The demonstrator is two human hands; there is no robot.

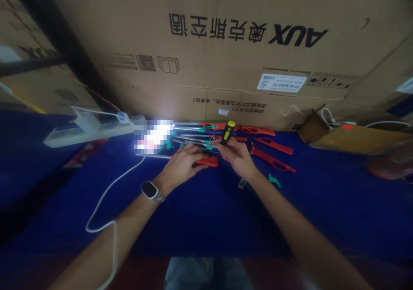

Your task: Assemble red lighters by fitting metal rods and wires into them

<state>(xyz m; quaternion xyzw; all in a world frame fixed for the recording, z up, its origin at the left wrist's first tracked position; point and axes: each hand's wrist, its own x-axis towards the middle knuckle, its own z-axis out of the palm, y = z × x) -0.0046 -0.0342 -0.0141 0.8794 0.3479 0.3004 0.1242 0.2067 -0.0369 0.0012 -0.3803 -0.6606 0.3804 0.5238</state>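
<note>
My left hand (181, 166), with a watch on its wrist, is closed over a red long-necked gas lighter (209, 161) lying on the blue table. The lighter's metal tube runs out to the left under my fingers. In my right hand (239, 157) is a screwdriver (228, 131) with a black and yellow handle, held upright; its tip is hidden. Beyond my hands lie several more lighters (211, 127) with metal tubes. To the right of my right hand are red handle shells (272, 158). A small clear part (241, 183) and a green trigger piece (274, 180) lie near my right wrist.
A bright light, partly blurred out, glares left of the lighters. A white power strip (90, 131) and a white cable (102, 198) are at the left. A large cardboard box (206, 75) stands behind the table (213, 221). An open brown box (342, 138) sits at the right.
</note>
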